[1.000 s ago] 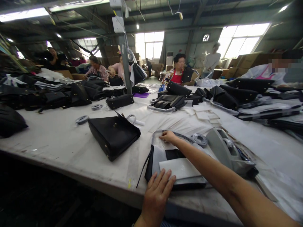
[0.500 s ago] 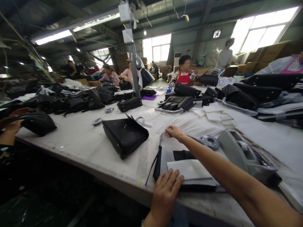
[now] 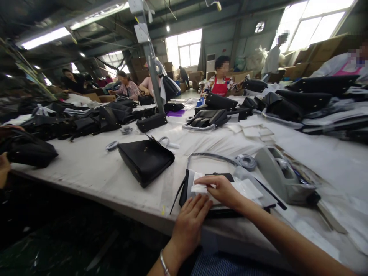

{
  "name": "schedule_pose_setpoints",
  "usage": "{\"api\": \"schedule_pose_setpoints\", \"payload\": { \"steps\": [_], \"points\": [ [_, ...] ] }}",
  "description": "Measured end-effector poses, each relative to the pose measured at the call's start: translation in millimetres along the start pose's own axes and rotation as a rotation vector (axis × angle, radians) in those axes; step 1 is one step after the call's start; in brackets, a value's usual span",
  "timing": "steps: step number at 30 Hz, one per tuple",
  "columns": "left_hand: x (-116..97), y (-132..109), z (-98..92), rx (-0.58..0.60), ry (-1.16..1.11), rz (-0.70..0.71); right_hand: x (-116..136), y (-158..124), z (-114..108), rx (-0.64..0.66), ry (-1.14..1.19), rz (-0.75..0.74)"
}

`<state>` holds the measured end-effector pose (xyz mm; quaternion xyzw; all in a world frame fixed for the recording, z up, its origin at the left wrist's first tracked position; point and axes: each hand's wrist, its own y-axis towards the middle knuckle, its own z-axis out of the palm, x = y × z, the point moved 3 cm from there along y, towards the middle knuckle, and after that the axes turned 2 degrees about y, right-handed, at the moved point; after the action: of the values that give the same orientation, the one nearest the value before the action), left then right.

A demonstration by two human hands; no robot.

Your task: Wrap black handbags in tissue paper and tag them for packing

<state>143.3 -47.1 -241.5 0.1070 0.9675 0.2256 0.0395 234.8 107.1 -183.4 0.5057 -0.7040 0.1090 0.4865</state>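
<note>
A flat black bag piece wrapped in clear film lies at the near edge of the white table. My left hand rests on its near left corner, fingers stretched flat. My right hand is above it, fingers pinched on a small white paper slip held against the piece. A thin black strap runs off the piece's left side.
A black handbag stands left of the piece. A grey tape dispenser and a tape roll sit to the right. Piles of black bags cover the far table. Several people work at the back, and another person's hand shows at the left edge.
My right hand has pulled back from the far side of the piece to near my left hand, bringing a white slip. The left hand has stayed put.
</note>
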Motion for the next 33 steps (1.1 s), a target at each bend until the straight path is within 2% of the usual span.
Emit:
{"api": "schedule_pose_setpoints", "payload": {
  "steps": [3,9,15,19,22,25,27,29,33],
  "points": [
    [2.1,-0.5,-0.8,-0.010,-0.057,-0.018,-1.2,-20.0,11.6,0.038,-0.049,-0.093],
    [5.1,-6.9,11.5,-0.318,-0.027,-0.169,-5.0,-37.6,20.6,0.006,-0.217,-0.226],
    [4.4,-11.6,18.3,-0.432,-0.121,-0.304,-2.4,-52.5,23.8,-0.028,-0.315,-0.306],
    [6.6,-9.6,14.8,-0.452,-0.153,-0.306,-6.9,-58.2,30.0,0.026,-0.328,-0.339],
    [7.9,-7.8,13.5,-0.440,-0.112,-0.228,-6.4,-61.7,32.4,0.067,-0.318,-0.413],
    [8.5,-7.4,14.9,-0.400,-0.107,-0.147,6.4,-63.8,24.8,0.118,-0.195,-0.461],
    [7.4,-7.2,16.2,-0.353,-0.107,-0.092,16.6,-60.9,14.5,0.188,-0.078,-0.420],
    [5.5,-7.1,15.8,-0.352,-0.083,-0.053,19.6,-51.5,2.4,0.210,-0.057,-0.313],
    [2.2,-6.1,14.3,-0.377,-0.024,-0.049,-4.0,-17.2,-15.6,0.064,-0.334,-0.142]
  ]
}}
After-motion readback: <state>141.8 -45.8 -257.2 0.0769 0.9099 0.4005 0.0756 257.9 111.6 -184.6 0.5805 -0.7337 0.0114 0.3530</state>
